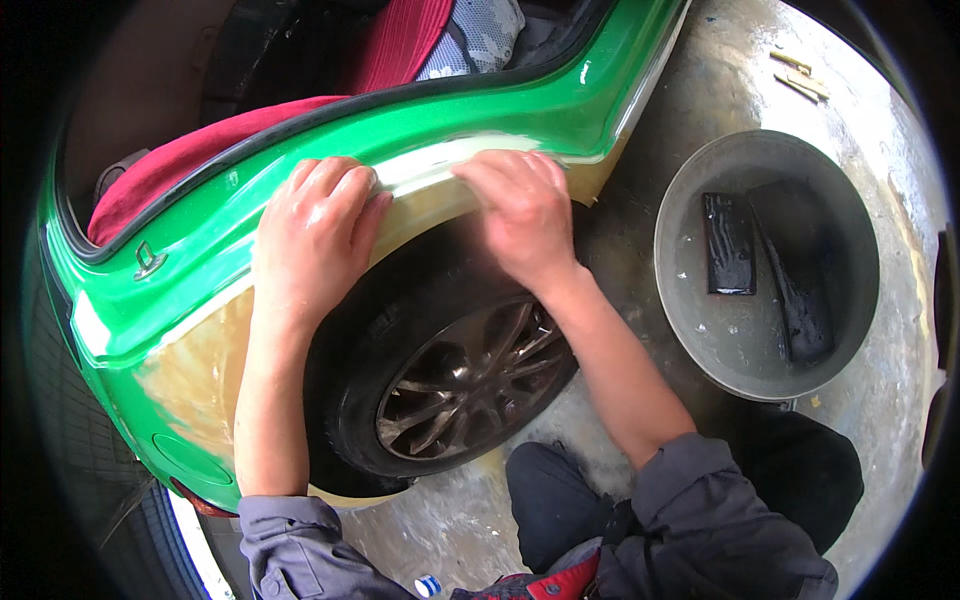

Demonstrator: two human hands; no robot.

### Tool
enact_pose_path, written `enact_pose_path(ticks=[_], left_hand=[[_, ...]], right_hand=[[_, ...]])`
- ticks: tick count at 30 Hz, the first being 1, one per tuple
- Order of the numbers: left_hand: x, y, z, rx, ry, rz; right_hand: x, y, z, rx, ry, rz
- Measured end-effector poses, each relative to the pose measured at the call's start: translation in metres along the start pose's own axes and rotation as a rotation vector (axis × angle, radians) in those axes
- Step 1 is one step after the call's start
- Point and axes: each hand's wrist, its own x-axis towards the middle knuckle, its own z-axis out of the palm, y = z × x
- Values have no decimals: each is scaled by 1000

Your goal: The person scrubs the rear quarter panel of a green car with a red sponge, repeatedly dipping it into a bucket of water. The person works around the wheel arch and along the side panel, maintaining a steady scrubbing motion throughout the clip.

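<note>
My left hand [319, 232] rests on the green car body [292, 161] above the rear wheel arch, fingers curled and wet-looking. Further right, my right hand [525, 214] lies on the same ledge, its fingers bent and slightly blurred. Between them shows a pale sanded-looking strip [424, 161] in the green paint. Tan filler-like patches [202, 360] cover the panel around the arch. Both palms are hidden, so I cannot tell whether anything lies beneath them. Below my hands is the black tyre [352, 405] with its multi-spoke wheel [472, 382].
A round grey tub [675, 322] on the right holds water, a black block [729, 247] and a larger dark piece [806, 300]. Yellowish strips [802, 79] lie on the concrete floor [885, 420]. A metal striker loop [148, 262] projects from the door frame. A blue-and-white cap-like item [427, 585] is near my body.
</note>
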Motion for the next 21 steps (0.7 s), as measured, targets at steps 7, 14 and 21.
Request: enact_pose_path(ticks=[7, 14, 21], left_hand=[[1, 1, -1, -8, 3, -12], [2, 1, 0, 1, 24, 2], [-1, -4, -2, -194, 220, -68]], right_hand=[[-5, -4, 5, 39, -6, 18], [-12, 10, 2, 3, -100, -49], [-20, -2, 6, -12, 178, 115]])
